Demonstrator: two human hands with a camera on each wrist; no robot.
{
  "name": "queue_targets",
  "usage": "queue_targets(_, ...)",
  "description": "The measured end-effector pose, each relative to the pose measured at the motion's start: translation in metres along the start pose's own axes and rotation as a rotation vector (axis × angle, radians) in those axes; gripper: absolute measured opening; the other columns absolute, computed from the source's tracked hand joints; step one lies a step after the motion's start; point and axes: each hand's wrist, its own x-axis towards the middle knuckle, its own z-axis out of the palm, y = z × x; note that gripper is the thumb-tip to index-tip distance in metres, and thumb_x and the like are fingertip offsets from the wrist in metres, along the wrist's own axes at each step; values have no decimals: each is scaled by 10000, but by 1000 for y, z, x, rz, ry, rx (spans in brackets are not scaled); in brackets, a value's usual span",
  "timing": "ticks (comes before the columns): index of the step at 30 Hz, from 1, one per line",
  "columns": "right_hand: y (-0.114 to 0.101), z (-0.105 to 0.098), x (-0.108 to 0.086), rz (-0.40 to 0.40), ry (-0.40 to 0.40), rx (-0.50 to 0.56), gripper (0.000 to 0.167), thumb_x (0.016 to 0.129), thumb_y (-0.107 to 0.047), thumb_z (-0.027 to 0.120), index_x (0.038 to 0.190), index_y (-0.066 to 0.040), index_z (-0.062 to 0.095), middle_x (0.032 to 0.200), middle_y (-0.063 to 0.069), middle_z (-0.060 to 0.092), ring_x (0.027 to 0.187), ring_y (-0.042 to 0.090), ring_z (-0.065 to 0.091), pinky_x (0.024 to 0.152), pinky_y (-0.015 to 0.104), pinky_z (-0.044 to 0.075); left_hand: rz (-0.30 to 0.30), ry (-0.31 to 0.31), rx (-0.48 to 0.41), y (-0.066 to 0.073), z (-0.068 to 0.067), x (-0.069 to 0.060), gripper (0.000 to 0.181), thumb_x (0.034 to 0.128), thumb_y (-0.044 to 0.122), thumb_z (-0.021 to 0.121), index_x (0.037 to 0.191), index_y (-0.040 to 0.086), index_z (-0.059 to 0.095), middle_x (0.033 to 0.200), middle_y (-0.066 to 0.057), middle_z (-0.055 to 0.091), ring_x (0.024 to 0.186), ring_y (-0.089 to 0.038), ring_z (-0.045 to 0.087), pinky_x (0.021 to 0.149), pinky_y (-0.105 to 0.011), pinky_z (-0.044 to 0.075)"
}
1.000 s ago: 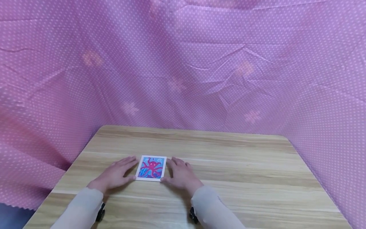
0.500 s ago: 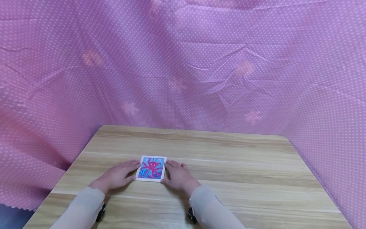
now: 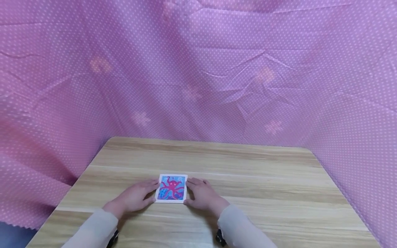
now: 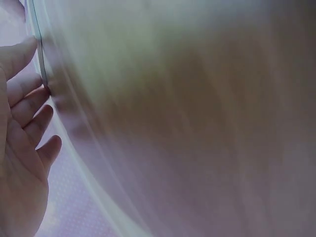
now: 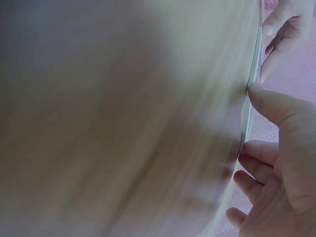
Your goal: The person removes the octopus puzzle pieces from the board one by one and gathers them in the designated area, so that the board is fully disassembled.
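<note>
A square picture card [image 3: 171, 188] with a pink octopus on blue and a white border lies on the wooden table, between my two hands. My left hand [image 3: 134, 196] touches its left side, thumb near the lower corner and fingers farther up. On the opposite side, my right hand [image 3: 203, 195] touches the card the same way. Both hands have their fingers extended rather than curled. In the left wrist view, the thumb and fingertips [image 4: 29, 103] meet the card's thin edge. The right wrist view shows that hand's thumb [image 5: 269, 102] against the edge too.
The light wooden table [image 3: 263, 193] reaches out on all sides of the hands. A pink dotted cloth [image 3: 198, 79] hangs behind it and along both sides.
The fingers first closed in onto the card's sides. Since then the card and both hands have slid together to the right and a little nearer to me.
</note>
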Motion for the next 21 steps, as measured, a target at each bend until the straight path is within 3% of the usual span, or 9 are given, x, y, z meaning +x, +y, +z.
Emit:
queue_targets(13, 32, -6, -44, -53, 29, -7, 717, 860, -477, 649, 1390, -27, 474, 1440, 100, 433, 1336, 251, 362, 1091, 429, 275, 41, -22, -7, 48, 10, 15, 580, 922, 352, 605, 1383, 22, 482, 1441, -135, 426, 1323, -313, 380, 1061, -486, 311)
queue_targets(21, 43, -9, -73, -83, 62, -25, 706, 851, -450, 666, 1365, 3, 495, 1415, 117, 456, 1313, 274, 388, 1069, 455, 304, 76, -15, 24, 77, 15, 18, 564, 923, 342, 606, 1367, 11, 501, 1422, -143, 450, 1308, -300, 406, 1054, -459, 335)
